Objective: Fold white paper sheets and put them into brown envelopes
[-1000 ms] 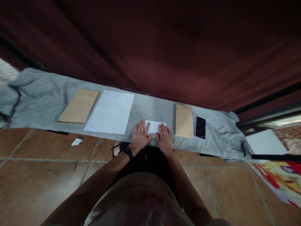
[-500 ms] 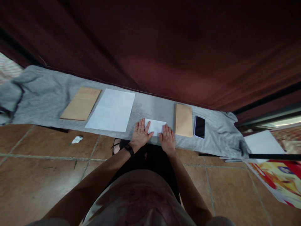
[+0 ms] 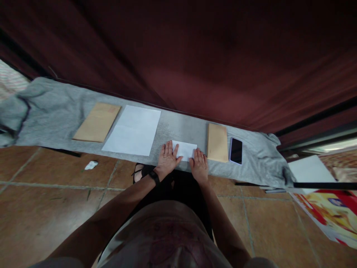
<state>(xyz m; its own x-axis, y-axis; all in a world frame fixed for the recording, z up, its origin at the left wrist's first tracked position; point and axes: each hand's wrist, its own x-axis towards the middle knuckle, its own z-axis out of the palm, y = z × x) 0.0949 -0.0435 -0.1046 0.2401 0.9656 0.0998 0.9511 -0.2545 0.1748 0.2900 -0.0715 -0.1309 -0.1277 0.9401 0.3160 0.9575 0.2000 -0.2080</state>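
Note:
A small white folded sheet of paper [image 3: 186, 150] lies flat on the grey cloth, near the front edge of the narrow table. My left hand [image 3: 167, 157] rests palm down on its left end, fingers stretched out and thumb pointing inward. On its right end lies my right hand [image 3: 199, 163], also flat with the fingers extended. Between the two hands the middle of the paper shows. Left of my left hand is a larger stack or sheet of white paper [image 3: 132, 131]. Just right of my right hand sits a stack of brown envelopes [image 3: 217, 143].
More brown envelopes [image 3: 97, 123] lie at the left. A phone [image 3: 236, 150] is at the right on the grey cloth [image 3: 256, 160]. A dark red curtain [image 3: 195, 67] hangs behind. On the tiled floor are a crumpled white scrap [image 3: 91, 165] and a colourful box [image 3: 329, 214].
Both hands stay pressed flat on the folded paper in nearly the same place. Only the camera view has shifted very slightly.

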